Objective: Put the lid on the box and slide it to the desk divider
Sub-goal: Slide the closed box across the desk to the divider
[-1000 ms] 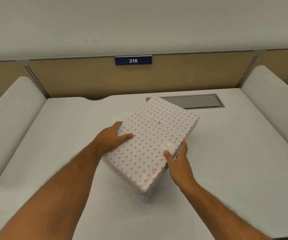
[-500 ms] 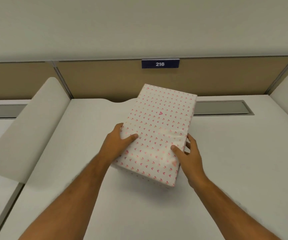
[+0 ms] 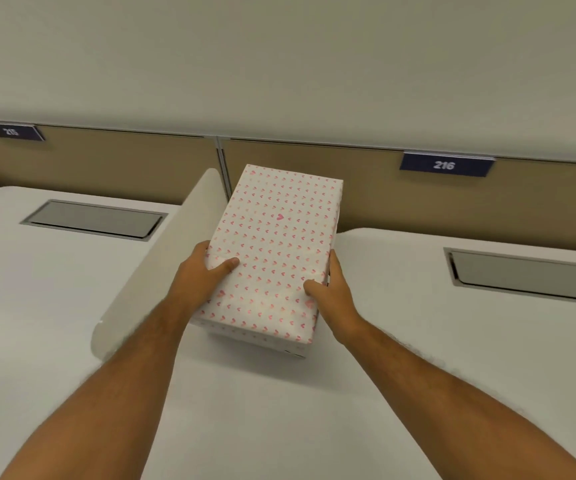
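Box (image 3: 274, 247) now beside divider (image 3: 161, 271) (both-hand grip)

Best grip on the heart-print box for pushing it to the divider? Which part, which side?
Take the box by its two long side walls near the end closest to the person, one hand from each side, thumbs on the lid. It is long and flat-sided, so this steers it. The left hand and right hand hold it that way, with the divider beside its left wall.
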The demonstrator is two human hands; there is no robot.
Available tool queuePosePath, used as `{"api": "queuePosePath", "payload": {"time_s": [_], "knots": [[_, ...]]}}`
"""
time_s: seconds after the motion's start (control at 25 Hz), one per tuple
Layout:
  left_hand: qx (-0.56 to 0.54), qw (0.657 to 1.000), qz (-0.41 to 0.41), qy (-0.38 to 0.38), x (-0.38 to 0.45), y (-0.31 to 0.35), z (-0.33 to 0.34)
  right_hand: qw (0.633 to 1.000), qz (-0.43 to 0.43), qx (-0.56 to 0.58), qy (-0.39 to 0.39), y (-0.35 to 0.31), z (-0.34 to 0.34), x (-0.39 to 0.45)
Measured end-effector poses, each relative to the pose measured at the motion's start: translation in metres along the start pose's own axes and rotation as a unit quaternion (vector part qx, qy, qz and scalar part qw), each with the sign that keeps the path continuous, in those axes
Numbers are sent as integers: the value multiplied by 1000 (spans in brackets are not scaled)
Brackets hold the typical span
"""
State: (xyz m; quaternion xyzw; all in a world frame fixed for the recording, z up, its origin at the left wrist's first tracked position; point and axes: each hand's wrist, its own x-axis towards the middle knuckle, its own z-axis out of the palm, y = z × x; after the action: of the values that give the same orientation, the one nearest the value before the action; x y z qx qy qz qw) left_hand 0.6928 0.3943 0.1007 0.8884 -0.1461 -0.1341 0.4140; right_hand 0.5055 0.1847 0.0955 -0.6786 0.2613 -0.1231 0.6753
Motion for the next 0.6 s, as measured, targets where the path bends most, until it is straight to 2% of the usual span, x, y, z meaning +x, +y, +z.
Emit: {"api": "queuePosePath", "payload": {"time_s": [0.2, 0.4, 0.44, 0.52, 0.6], "knots": [[12, 1000, -24, 2, 66, -31, -29, 999, 31, 11, -14, -1, 51, 68], [102, 994, -32, 21, 98, -27, -21, 998, 57, -1, -9, 16, 55, 92], [128, 991, -10, 45, 97, -24, -20, 998, 59, -9, -15, 15, 53, 91], [190, 968, 98, 132, 84, -19, -17, 998, 50, -43, -5, 11, 49, 81], [247, 918, 229, 210, 65, -15, -13, 996, 38, -84, 19, 10, 49, 64]]}}
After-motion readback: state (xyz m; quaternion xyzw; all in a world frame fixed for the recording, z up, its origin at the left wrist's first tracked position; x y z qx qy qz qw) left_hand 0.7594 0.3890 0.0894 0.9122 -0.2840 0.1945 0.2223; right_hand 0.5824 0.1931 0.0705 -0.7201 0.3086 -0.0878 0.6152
